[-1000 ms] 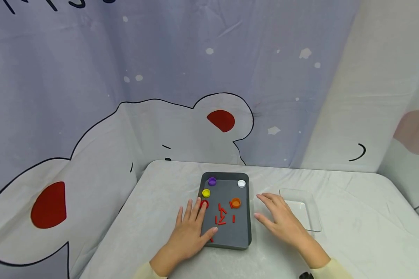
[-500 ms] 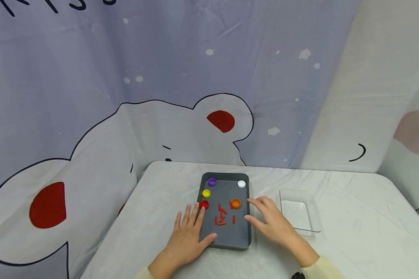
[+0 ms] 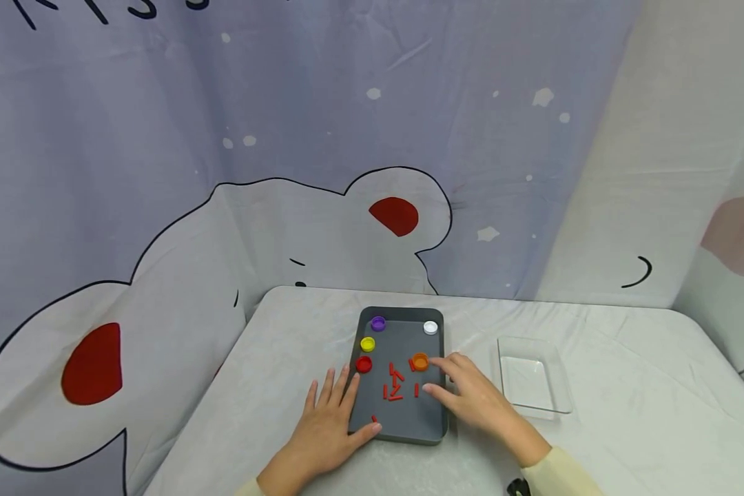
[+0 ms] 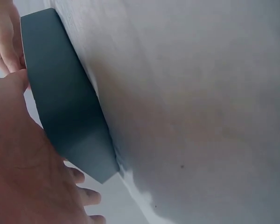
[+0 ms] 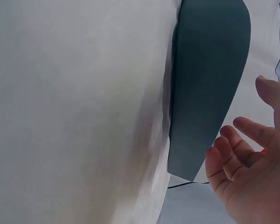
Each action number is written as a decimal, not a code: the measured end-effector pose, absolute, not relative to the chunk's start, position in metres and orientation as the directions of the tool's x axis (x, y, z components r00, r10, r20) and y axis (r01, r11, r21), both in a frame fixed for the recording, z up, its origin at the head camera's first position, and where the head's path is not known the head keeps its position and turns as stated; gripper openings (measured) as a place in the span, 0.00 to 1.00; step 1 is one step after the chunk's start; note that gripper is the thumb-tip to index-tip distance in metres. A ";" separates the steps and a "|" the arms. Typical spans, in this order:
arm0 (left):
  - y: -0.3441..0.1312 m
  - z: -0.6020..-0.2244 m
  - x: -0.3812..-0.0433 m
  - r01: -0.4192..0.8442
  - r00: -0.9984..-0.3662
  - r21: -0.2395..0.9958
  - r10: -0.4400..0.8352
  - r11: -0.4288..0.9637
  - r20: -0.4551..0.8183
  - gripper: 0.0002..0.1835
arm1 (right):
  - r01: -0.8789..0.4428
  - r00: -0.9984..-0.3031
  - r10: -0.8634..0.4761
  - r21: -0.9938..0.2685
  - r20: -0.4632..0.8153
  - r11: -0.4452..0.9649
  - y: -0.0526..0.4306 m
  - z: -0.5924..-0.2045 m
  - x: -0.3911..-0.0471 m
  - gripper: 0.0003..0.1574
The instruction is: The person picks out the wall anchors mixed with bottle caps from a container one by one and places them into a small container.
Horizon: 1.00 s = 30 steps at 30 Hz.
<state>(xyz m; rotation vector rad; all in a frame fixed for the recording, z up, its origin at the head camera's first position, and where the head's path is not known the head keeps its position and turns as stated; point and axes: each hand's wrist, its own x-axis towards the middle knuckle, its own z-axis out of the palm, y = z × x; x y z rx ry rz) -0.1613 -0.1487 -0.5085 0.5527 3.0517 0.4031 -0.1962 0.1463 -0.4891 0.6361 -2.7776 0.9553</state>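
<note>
A dark grey tray [image 3: 412,424] lies on the white-covered table. My left hand [image 3: 325,430] is spread flat at its near left side, thumb over the front corner beside a small red stick [image 3: 375,419]. Reaching over the right rim, my right hand [image 3: 480,399] has thumb and index finger apart and holds nothing. Its index fingertip is right by an orange round cap [image 3: 420,362], its thumb by a single red stick [image 3: 417,390]. Several more red sticks [image 3: 395,397] lie loose mid-tray. In the right wrist view, the right-hand fingers [image 5: 228,144] are loosely bent beside the tray wall [image 5: 207,79].
Along the tray's left side are a red cap [image 3: 364,364], a yellow cap [image 3: 368,344] and a purple cap [image 3: 378,324]. A white cap [image 3: 430,328] sits in the far right corner. To the right stands a clear rectangular container [image 3: 563,389]. A printed curtain [image 3: 502,172] hangs behind.
My right hand has moved left from beside the clear container to over the tray's right rim. The left hand has drawn slightly back, uncovering the red cap. The caps and sticks stay put.
</note>
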 end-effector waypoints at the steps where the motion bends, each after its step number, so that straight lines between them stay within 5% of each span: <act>1: -0.149 -0.508 -0.161 0.341 -0.937 0.257 0.347 0.904 0.023 0.53 | -0.430 -0.903 -0.348 -0.557 0.252 0.711 0.145 -0.489 -0.197 0.33; 30: -0.152 -0.496 -0.167 0.396 -0.906 0.233 0.419 0.888 -0.059 0.56 | -0.464 -0.884 -0.426 -0.460 0.192 0.757 0.127 -0.499 -0.212 0.22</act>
